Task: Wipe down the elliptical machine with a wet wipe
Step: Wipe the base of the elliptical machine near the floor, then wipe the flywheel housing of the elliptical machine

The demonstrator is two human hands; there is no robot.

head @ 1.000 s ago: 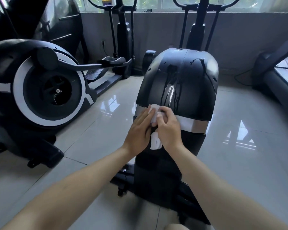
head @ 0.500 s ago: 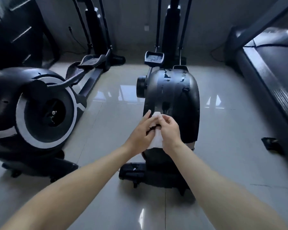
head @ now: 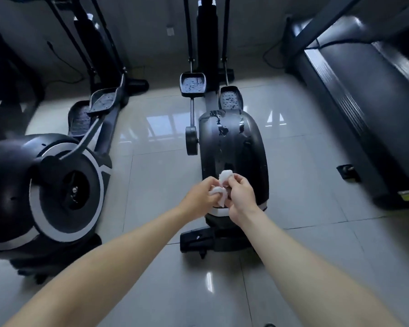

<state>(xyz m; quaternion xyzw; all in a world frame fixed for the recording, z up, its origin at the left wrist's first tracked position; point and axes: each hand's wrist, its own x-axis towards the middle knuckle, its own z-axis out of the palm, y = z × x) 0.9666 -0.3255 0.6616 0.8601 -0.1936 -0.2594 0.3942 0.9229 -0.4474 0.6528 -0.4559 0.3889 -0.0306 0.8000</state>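
you are holding the wet wipe (head: 225, 176) bunched between both hands, just in front of you and over the near end of the elliptical machine (head: 232, 147). your left hand (head: 200, 197) is pinching the wipe's lower fold with curled fingers, and your right hand (head: 240, 197) is gripping the upper part, thumb and fingers closed round it, so neither hand is free. whether the wipe is touching the black flywheel housing (head: 234, 128) or hanging just above it, the view is not showing. what the coming move is turning on is this: the housing is running lengthwise from 6 o'clock to 12 o'clock, straight away from your fingertips, with wet streaks glinting on its crown at 12 o'clock from the wipe and the two pedals (head: 193, 84) lying farther along the same line. your right hand is sitting directly over the housing, while your left is hovering at its 9 o'clock edge, so the right looks the nearer one to carry the stroke. judging from that, a push toward 12 o'clock along the shell is suiting the shape better than a sideways sweep. a second elliptical (head: 64, 192) is standing at 9 o'clock and a treadmill (head: 364, 90) at 2 o'clock, both well apart on the tiled floor (head: 305, 185).
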